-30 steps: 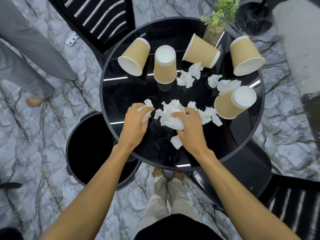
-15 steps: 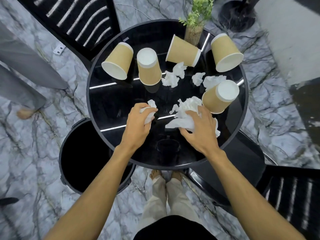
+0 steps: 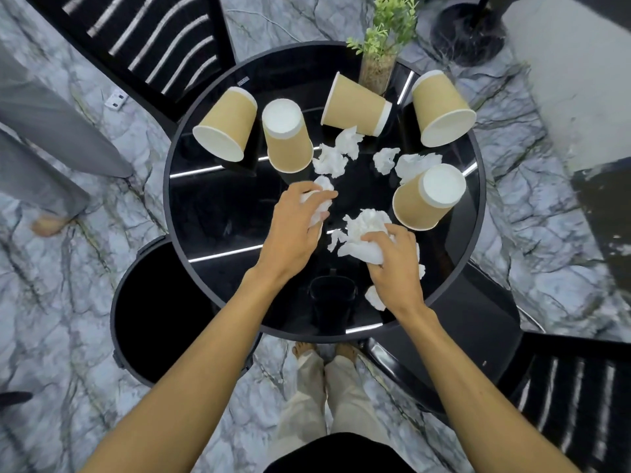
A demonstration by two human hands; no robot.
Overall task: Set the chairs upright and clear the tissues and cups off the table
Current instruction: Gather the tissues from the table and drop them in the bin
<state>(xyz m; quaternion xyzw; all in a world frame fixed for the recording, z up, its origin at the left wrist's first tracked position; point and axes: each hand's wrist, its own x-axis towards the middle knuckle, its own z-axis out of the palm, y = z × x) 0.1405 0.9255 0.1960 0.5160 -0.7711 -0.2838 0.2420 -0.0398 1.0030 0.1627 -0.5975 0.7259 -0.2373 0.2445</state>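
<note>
On the round black glass table (image 3: 211, 213) lie several tan paper cups: one (image 3: 227, 124) on its side at far left, one (image 3: 286, 138) upside down beside it, one (image 3: 355, 105) tipped over by the plant. My left hand (image 3: 293, 230) is shut on a crumpled white tissue (image 3: 316, 208) mid-table. My right hand (image 3: 396, 264) grips a larger wad of tissues (image 3: 363, 235) beside an upturned cup (image 3: 425, 198). Loose tissues (image 3: 333, 158) lie between the cups, and a small one (image 3: 375, 298) sits by my right wrist.
A black round bin (image 3: 164, 312) stands open on the floor under the table's left edge. Black slatted chairs stand at top left (image 3: 146, 39) and bottom right (image 3: 566, 394). A potted plant (image 3: 382, 39) sits at the table's far edge. Another person's grey-trousered leg (image 3: 51, 124) is at left.
My right hand has drawn the tissue wad toward me, away from the upturned cup. My left hand has reached farther across the table, still closed on its tissue.
</note>
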